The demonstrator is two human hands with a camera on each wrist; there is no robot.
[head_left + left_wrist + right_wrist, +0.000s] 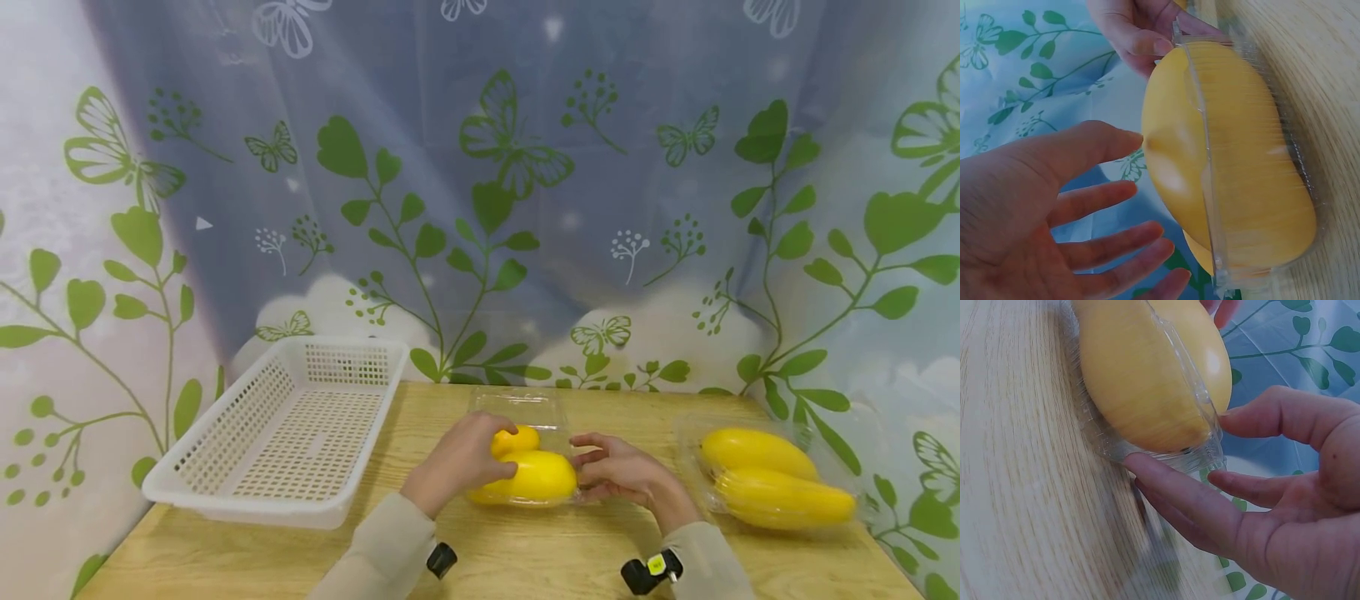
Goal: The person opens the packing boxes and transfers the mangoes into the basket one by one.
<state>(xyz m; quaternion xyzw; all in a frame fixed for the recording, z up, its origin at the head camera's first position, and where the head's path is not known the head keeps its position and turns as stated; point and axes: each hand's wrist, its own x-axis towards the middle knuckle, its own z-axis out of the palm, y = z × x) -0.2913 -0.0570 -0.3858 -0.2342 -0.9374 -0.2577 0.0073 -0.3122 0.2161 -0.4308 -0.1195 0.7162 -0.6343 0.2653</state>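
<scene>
Two smooth yellow fruits, mango-like in shape, lie in a clear plastic clamshell box [517,502] on the table: a front fruit [543,475] and a back fruit [527,437]. The box's lid [517,404] stands open behind them. Over the left end reaches my left hand [465,458]; in the left wrist view its fingers are spread and the thumb tip meets the front fruit [1172,144]. At the other end my right hand [1272,481] holds the box's corner, thumb at the rim and fingers lower down.
A white perforated plastic basket [352,492] stands on the left of the wooden table [480,567]. To the right, another clear box [686,433] holds two longer yellow fruits [783,496]. A patterned curtain [420,167] hangs behind the table.
</scene>
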